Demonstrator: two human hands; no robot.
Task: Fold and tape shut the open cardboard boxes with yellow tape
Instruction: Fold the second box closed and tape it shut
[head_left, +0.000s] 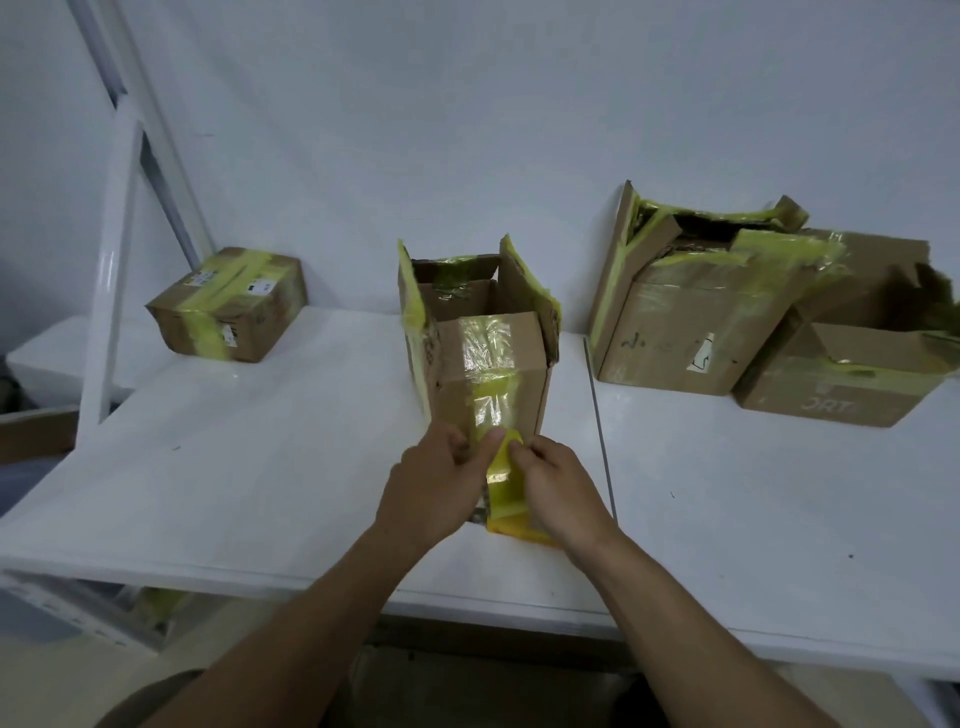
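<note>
Head view: the left hand (441, 480) and right hand (558, 486) meet at the foot of the box (491, 358), each pinching a strip of yellow tape (503, 465) between thumb and curled fingers. The strip runs up onto the box's near face. Under the hands lies a yellow shape, probably the roll (522, 535), mostly hidden. The box stands mid-table (260, 467), flaps up. A sealed box (228, 306) sits far left by the wall; two open boxes (691, 317), touching each other, sit far right.
</note>
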